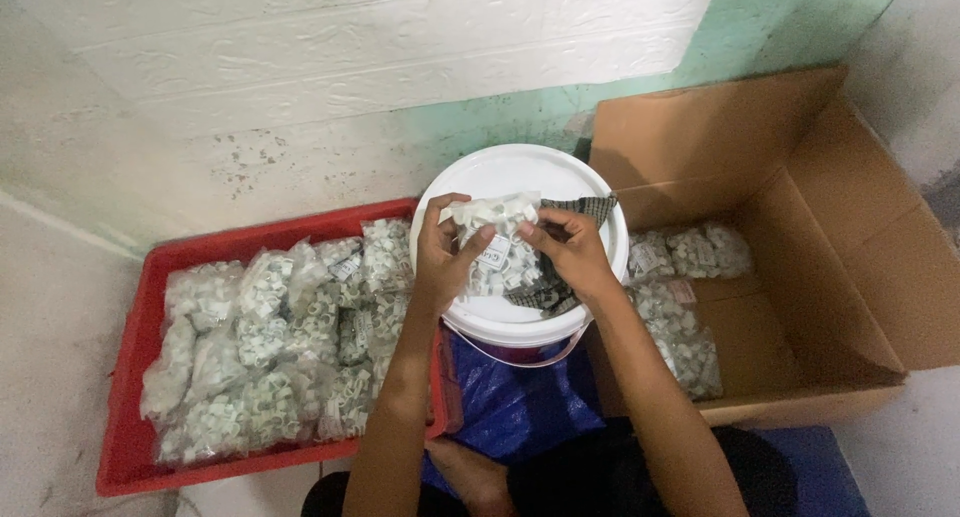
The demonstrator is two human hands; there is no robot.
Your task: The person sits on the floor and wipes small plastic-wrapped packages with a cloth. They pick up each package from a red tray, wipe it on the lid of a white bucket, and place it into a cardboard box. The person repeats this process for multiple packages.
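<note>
A clear plastic bag (497, 239) of small white parts, bearing a small white label (493, 254), sits above a white bucket lid (520, 172). Left of the lid, similar bags (270, 347) fill a red tray (130, 447). Right of it, more bags (685, 322) lie inside an open brown cardboard box (800, 217).

Whitewashed wall (300, 67), green patch (780, 27)

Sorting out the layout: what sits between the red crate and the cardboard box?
In the head view, a white lidded bucket sits between the red crate and the cardboard box.
</note>
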